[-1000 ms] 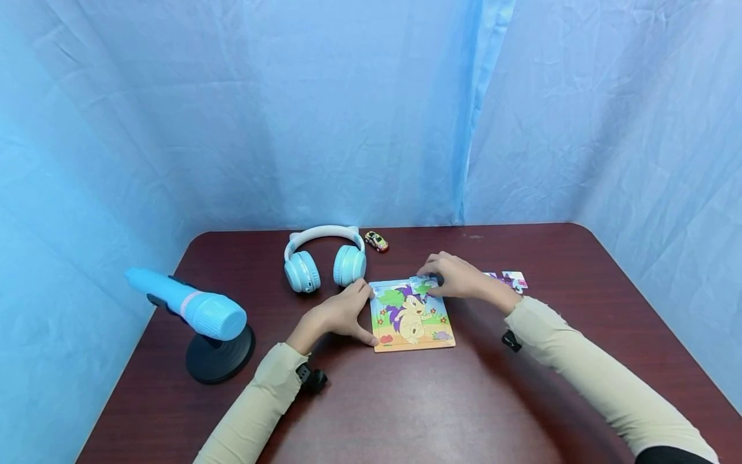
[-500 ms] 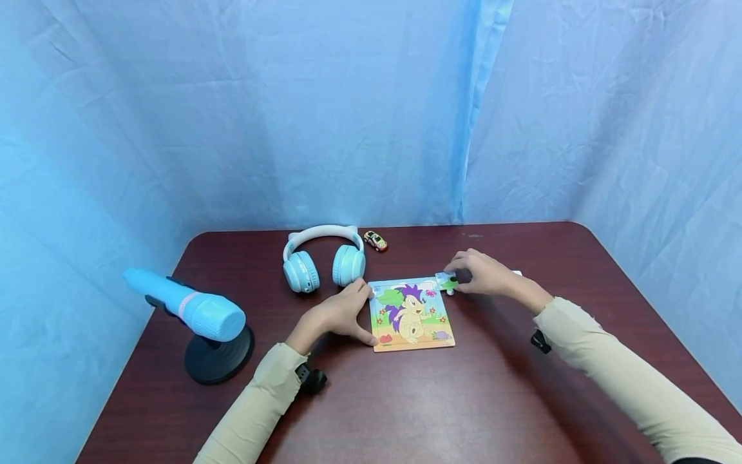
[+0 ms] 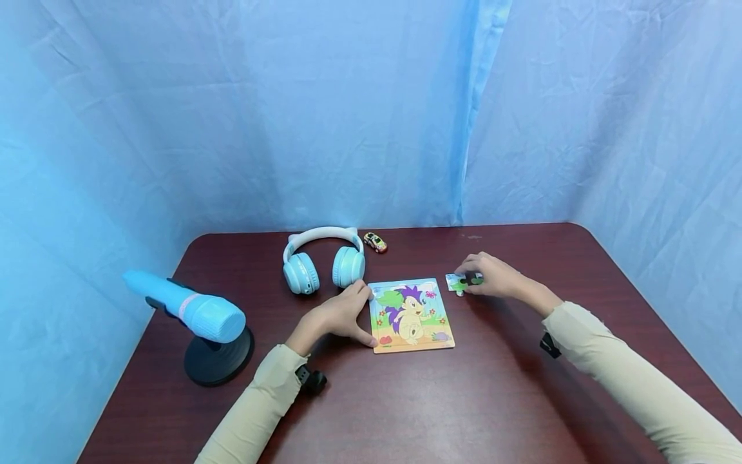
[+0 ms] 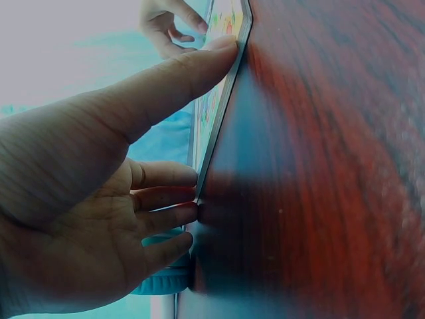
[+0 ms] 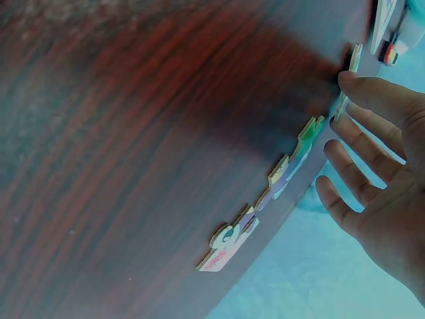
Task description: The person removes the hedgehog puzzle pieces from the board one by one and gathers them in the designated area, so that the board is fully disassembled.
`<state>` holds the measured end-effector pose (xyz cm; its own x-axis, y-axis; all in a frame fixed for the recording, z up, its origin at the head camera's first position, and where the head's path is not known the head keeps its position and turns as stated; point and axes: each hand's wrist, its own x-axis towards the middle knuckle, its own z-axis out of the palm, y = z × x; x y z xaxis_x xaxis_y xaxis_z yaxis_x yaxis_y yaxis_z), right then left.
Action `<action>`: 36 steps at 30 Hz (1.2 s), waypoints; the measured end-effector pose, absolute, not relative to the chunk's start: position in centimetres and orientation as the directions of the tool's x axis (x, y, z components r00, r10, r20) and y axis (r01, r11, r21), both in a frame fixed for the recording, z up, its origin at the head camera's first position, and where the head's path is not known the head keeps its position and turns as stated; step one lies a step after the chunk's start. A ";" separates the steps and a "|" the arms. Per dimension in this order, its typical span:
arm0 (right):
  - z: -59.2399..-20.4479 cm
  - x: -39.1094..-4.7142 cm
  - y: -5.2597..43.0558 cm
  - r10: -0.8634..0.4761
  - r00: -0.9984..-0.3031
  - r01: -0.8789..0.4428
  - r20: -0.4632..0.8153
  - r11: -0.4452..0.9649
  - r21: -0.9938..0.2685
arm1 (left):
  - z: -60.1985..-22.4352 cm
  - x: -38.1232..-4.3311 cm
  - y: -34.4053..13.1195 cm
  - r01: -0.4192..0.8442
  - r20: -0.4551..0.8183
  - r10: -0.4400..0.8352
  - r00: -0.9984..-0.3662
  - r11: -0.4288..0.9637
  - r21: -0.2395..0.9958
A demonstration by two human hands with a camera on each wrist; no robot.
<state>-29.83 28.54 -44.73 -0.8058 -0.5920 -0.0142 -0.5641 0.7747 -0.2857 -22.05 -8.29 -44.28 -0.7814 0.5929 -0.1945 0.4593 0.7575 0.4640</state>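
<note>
Apparently done: puzzle board (image 3: 411, 319) on bench (image 3: 371, 399) bare of pieces; loose pieces (image 5: 285, 178) lined up nearby. Left hand (image 3: 338, 314), fingers extended, touches board's left edge. Right hand (image 3: 496, 277) pinches puzzle piece (image 3: 455, 283) just right of board; its release seemingly remaining.

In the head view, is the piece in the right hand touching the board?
No, a narrow strip of dark table shows between the piece and the board.
</note>
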 end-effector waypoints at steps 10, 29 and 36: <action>-44.6 -29.9 29.0 -0.570 -0.821 -0.534 -0.040 0.790 -0.303 | -44.1 -21.9 -8.3 0.457 -0.199 0.591 -0.782 0.760 0.461; -45.1 -30.1 29.6 -0.577 -0.817 -0.544 -0.017 0.780 -0.311 | -44.2 -22.0 -8.3 0.460 -0.200 0.595 -0.778 0.757 0.464; -45.0 -29.8 29.6 -0.565 -0.825 -0.535 -0.016 0.789 -0.304 | -44.2 -22.0 -8.3 0.454 -0.202 0.592 -0.781 0.758 0.468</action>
